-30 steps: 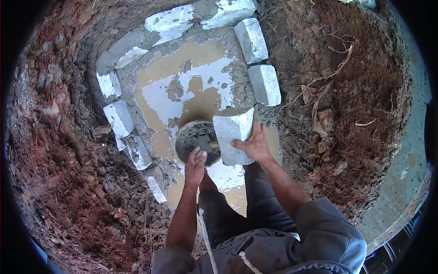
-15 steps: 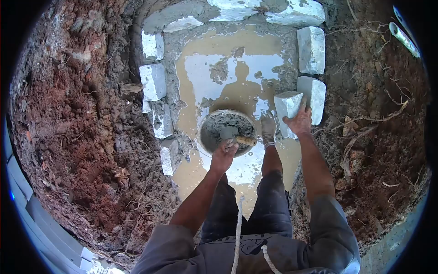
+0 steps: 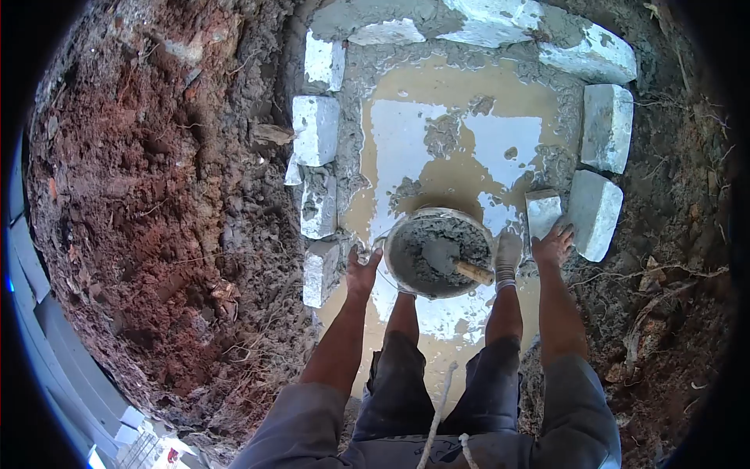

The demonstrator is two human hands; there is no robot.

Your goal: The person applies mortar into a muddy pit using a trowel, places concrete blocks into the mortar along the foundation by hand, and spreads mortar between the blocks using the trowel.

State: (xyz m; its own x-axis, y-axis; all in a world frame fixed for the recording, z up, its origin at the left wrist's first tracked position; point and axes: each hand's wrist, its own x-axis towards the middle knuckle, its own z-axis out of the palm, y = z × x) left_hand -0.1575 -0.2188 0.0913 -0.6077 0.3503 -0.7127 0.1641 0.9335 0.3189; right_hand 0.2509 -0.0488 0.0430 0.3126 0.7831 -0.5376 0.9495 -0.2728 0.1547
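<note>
My left hand (image 3: 362, 273) is open, fingers apart, just left of a round basin (image 3: 393, 273) of wet mortar (image 3: 437, 242). In the basin rests a trowel (image 3: 473, 272), its wooden handle leaning toward the right rim. My right hand (image 3: 553, 245) grips the near end of a small whitish block (image 3: 544, 213), thumb at its left side and fingers along its right. That block stands just inside a larger block (image 3: 595, 215) of the right-hand row, close to the fingertips. The block's underside is hidden.
Whitish blocks line the left (image 3: 316, 131), the far side (image 3: 488, 22) and the right (image 3: 607, 127). Muddy water (image 3: 500, 86) covers the floor between them. My feet stand in it beside the basin. Steep earth banks (image 3: 148, 195) with roots rise on both sides.
My left hand has left the trowel and moved left, out of the basin. My right hand stays at the small block, which now looks lower and turned. The view has shifted left.
</note>
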